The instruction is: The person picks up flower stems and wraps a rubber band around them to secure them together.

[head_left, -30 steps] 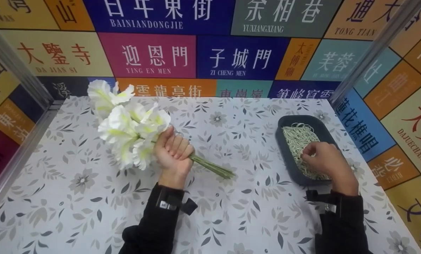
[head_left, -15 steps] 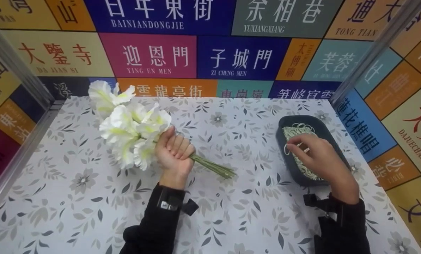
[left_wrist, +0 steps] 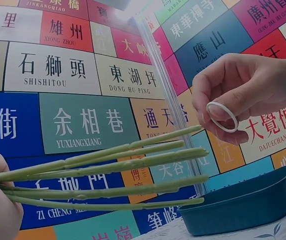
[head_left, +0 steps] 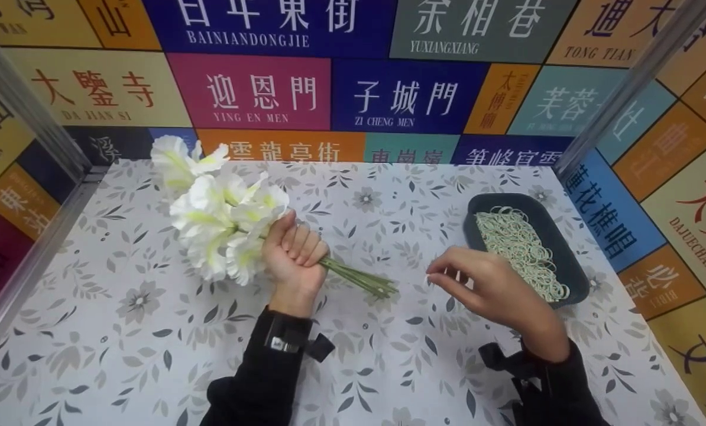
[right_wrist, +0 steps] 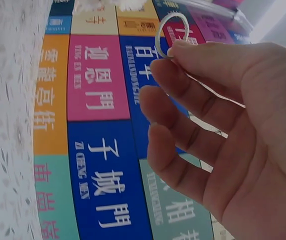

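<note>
My left hand [head_left: 295, 251] grips the green stems [head_left: 359, 278] of a bunch of white artificial flowers [head_left: 214, 207], just below the blooms. The blooms point up and left, the cut ends down and right. My right hand [head_left: 495, 287] is to the right of the stem ends, apart from them. Between its thumb and index finger it pinches a pale rubber band [right_wrist: 158, 42], a small loop standing out from the fingertips in the right wrist view. The left wrist view shows the same hand above and beyond the several stems.
A dark blue-green tub [head_left: 573, 281] stands at the table's right side, filled with pale rubber bands [head_left: 518, 242]. My right forearm passes in front of it. The patterned tabletop [head_left: 382, 367] ends at walls with coloured lettered panels [head_left: 409, 97] and clear corner edges.
My right hand has lifted a rubber band out of the tub and moved left toward the stems. My left hand and the flowers have hardly moved.
</note>
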Available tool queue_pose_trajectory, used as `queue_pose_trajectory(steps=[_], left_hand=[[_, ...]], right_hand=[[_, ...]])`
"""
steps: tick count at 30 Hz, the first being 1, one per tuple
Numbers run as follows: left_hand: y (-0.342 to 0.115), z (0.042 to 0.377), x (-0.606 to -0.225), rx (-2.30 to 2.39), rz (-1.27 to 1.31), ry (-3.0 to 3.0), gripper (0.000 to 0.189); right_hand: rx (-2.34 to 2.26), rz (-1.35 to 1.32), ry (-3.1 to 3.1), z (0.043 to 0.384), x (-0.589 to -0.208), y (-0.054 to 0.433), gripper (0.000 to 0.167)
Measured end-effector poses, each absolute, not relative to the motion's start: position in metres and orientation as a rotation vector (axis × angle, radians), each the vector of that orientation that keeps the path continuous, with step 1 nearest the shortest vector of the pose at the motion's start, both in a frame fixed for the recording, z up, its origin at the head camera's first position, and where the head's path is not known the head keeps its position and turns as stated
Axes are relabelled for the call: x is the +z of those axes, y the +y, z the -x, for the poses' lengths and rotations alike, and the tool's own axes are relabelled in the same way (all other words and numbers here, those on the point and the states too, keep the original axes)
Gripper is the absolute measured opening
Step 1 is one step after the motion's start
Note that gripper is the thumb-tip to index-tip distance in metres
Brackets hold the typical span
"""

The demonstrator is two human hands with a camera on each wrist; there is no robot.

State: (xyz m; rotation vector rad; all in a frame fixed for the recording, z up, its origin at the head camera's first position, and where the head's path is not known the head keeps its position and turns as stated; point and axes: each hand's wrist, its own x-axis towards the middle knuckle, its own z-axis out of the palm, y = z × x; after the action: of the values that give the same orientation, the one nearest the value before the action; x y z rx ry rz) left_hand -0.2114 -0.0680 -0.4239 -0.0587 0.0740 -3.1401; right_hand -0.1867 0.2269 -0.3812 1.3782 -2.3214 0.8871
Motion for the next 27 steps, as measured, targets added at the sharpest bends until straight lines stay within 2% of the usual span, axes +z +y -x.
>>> queue_pose_trajectory(steps=[27], left_hand=[[-0.061,0.211,-0.425,-3.157,0.069,0.006,0.05]], right_hand=[[0.881,-1.335,-2.315,0.178,-0.395,0.191,0.013]])
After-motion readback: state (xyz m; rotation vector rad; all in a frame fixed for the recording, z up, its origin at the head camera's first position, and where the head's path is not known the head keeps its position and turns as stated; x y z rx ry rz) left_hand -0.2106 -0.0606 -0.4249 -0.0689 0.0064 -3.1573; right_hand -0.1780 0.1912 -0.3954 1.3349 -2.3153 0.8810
